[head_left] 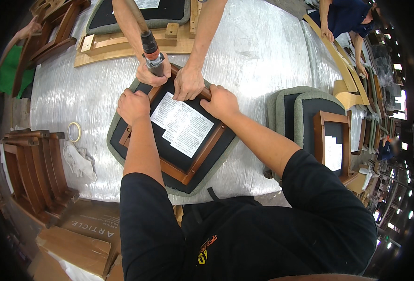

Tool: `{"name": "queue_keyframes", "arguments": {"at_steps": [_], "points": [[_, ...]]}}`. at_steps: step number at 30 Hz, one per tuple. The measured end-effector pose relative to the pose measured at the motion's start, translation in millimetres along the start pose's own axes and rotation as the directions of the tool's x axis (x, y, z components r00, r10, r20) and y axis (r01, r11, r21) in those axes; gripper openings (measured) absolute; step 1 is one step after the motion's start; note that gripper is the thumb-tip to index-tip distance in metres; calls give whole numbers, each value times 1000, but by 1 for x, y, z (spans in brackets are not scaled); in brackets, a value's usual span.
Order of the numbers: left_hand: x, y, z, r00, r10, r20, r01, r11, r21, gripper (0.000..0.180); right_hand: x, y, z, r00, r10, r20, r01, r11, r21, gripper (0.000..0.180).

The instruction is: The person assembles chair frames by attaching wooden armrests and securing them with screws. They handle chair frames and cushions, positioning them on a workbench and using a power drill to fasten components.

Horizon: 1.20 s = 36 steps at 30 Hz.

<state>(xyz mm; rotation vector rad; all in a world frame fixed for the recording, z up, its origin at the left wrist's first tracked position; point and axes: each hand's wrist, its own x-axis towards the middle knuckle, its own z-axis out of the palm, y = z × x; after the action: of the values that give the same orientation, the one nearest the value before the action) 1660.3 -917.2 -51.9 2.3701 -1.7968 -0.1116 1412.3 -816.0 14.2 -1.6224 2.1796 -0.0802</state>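
From up here I see my left hand (133,106) closed in a fist on the left rail of the wooden frame (175,143), fingers curled tight over it, and my right hand (221,101) pressed the same way on the frame's far right corner. The frame lies on the upturned seat cushion (169,145), which sits on the plastic-wrapped surface (254,51) just in front of me, paper labels (181,122) showing in its middle.

Across from me, a co-worker's 2 hands (169,77) work at the far corner: 1 grips a pneumatic driver (152,54) pointed down at the wood, the other steadies the rail.

My worry is closeness. The tool tip stands between my 2 fists, near each, so a slip could catch my knuckles or theirs. If my pressure eases, the frame could shift on the fabric and the fastening land off line. The slick wrap could also let the whole cushion slide.
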Motion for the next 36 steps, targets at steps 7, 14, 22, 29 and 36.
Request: {"name": "queue_keyframes", "arguments": {"at_steps": [7, 14, 22, 29, 36], "points": [[0, 0, -1, 1000, 1, 22, -1, 1000, -3, 33, 1, -1, 0, 1000, 7, -5, -7, 1000, -6, 45], [-1, 0, -1, 1000, 4, 18, -4, 1000, 1, 33, -2, -2, -8, 997, -78, 15, 78, 996, 41, 45], [0, -1, 2, 1000, 6, 6, -6, 1000, -3, 33, -1, 0, -7, 998, -23, 50, 19, 997, 74, 45], [0, -1, 1, 1000, 4, 4, -4, 1000, -14, 34, -2, -5, -15, 995, -4, 99, -4, 997, 80, 45], [-1, 0, -1, 1000, -3, 8, 3, 1000, -7, 33, -2, -8, -19, 991, 31, 131, -42, 995, 86, 46]]}}
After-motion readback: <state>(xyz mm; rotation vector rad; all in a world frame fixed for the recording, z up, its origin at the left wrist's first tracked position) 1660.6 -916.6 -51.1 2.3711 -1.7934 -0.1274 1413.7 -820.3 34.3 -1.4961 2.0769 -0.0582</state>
